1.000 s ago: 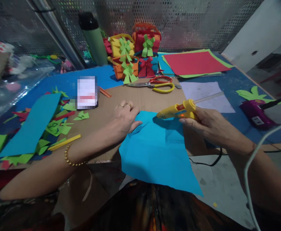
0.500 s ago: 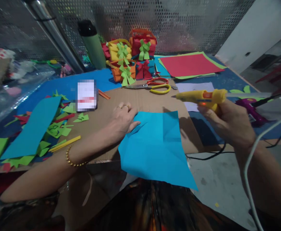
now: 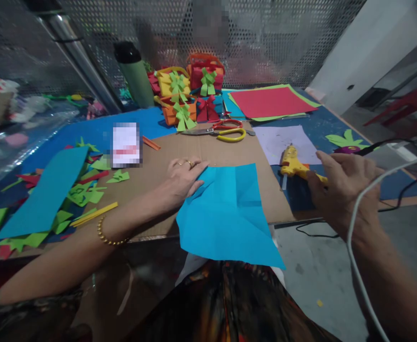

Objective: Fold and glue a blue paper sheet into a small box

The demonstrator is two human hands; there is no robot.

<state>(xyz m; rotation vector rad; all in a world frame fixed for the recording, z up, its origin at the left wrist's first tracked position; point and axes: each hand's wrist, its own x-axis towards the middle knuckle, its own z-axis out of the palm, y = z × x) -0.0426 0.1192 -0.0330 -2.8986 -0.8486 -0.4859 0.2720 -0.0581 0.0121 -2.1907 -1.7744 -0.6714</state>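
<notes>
A perforated metal screen (image 3: 265,52) stood behind the blue-topped desk (image 3: 323,124); at right rose a pale wall (image 3: 347,52), red furniture (image 3: 404,107) beyond it, and grey floor (image 3: 301,280) lay below in dim light.

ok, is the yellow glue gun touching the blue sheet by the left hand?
Apart. The head view shows a bare strip of cardboard between the yellow glue gun and the right edge of the blue sheet.
</notes>
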